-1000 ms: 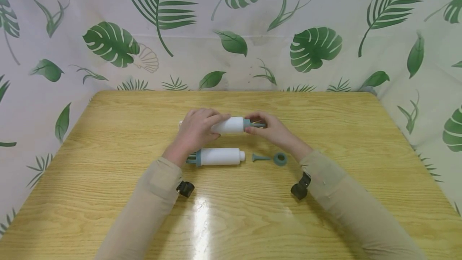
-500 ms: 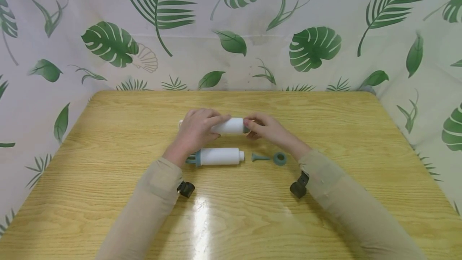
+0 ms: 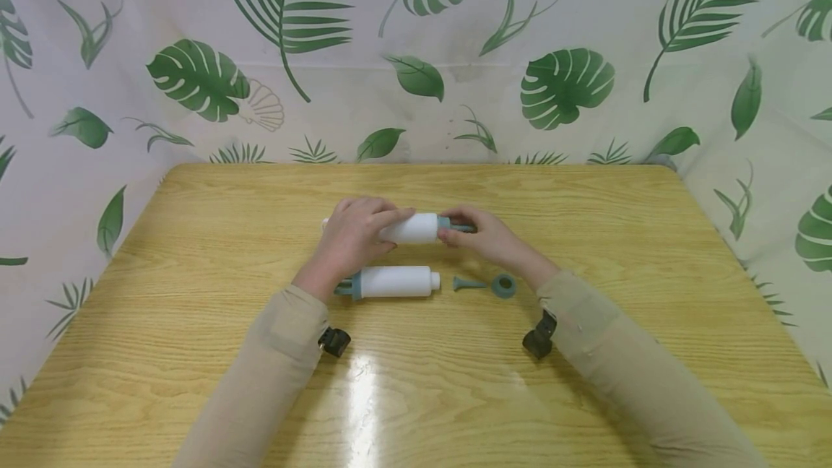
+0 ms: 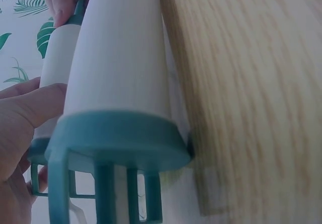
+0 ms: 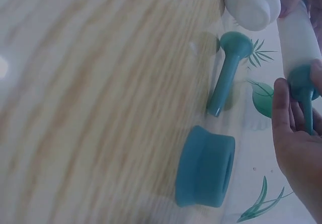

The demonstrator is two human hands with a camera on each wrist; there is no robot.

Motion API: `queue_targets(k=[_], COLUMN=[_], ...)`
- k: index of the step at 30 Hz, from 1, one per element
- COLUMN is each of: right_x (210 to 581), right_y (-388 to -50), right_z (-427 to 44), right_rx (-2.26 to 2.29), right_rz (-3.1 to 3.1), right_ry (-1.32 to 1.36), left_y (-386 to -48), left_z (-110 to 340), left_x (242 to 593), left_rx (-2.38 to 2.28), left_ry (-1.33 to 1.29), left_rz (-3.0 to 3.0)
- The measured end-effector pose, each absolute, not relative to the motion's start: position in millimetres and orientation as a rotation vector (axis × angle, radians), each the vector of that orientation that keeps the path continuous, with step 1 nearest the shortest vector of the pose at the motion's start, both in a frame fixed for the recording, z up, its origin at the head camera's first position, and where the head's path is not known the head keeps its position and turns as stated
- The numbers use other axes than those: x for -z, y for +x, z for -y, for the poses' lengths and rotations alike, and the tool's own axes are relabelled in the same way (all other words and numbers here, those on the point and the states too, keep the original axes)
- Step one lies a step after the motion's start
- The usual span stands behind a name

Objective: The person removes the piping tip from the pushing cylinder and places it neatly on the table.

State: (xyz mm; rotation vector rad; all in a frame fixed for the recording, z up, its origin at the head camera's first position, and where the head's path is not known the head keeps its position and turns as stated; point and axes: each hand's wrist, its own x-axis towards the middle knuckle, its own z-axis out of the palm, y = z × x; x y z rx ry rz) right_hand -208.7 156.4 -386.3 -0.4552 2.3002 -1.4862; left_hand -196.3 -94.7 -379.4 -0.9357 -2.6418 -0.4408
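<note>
Over the desk's (image 3: 442, 396) far half: smooth white cylinder (image 3: 418, 228), fingers of the left hand (image 3: 356, 235) curled round it, those of the right hand (image 3: 486, 235) pinching its teal end piece (image 5: 302, 85). Apparent step: seating or loosening that piece; next move likely wants steady grip. Nearer: matching cylinder (image 3: 396, 281), flared peg (image 5: 227, 73), thick ring (image 5: 201, 168).

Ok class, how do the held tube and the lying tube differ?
The left hand grips the held tube; the lying tube rests on the table. The held tube ends in a teal nozzle; the lying tube shows a bare white neck. Both are white with teal collars.
</note>
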Motion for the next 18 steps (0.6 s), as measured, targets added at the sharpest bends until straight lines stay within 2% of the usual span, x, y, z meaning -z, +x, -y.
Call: queue_targets(k=[18], right_x=[390.8], right_y=[-209.7], right_z=[-155.4], right_rx=[1.601], right_rz=[-2.377], right_ry=[-0.565], left_y=[-196.6], left_z=[92.8], left_x=[378.7], left_rx=[0.466], left_ry=[-0.917], left_rz=[2.694])
